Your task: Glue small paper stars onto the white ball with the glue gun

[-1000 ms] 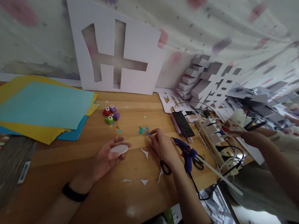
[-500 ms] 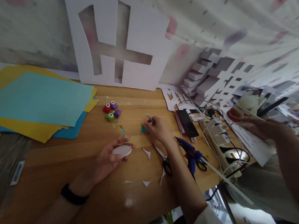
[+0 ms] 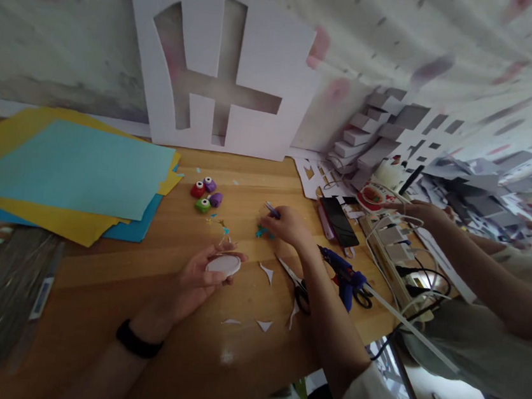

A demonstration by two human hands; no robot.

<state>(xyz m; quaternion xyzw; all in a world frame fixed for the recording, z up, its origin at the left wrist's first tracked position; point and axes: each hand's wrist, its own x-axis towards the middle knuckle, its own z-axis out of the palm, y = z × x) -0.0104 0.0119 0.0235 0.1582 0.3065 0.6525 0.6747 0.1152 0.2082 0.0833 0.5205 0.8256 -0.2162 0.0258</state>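
Observation:
My left hand (image 3: 199, 278), with a black band at the wrist, holds a small round white disc (image 3: 223, 266) over the wooden table. Thin strands with small blue and gold bits (image 3: 224, 230) rise just behind its fingers. My right hand (image 3: 289, 226) is closed round a pen-like tool (image 3: 272, 210). Under its fingertips lie small teal pieces (image 3: 262, 232). Left of that hand sit red, green and purple punches (image 3: 204, 204). Scissors (image 3: 301, 290) with black handles lie beside my right forearm, partly covered by it. White paper scraps (image 3: 264, 325) are near.
Coloured sheets (image 3: 68, 164) lie at left, above plastic-wrapped strips (image 3: 2, 297). A blue glue gun (image 3: 346, 276), phone (image 3: 339, 221) and power strip (image 3: 398, 259) are at right. Another person's hand (image 3: 413, 210) holds a decorated cup (image 3: 375, 194). A white cut-out board (image 3: 268, 52) stands behind.
The other person's hand and the cup have moved left, to behind the power strip. The whole view has shifted slightly. My hands keep nearly the same poses.

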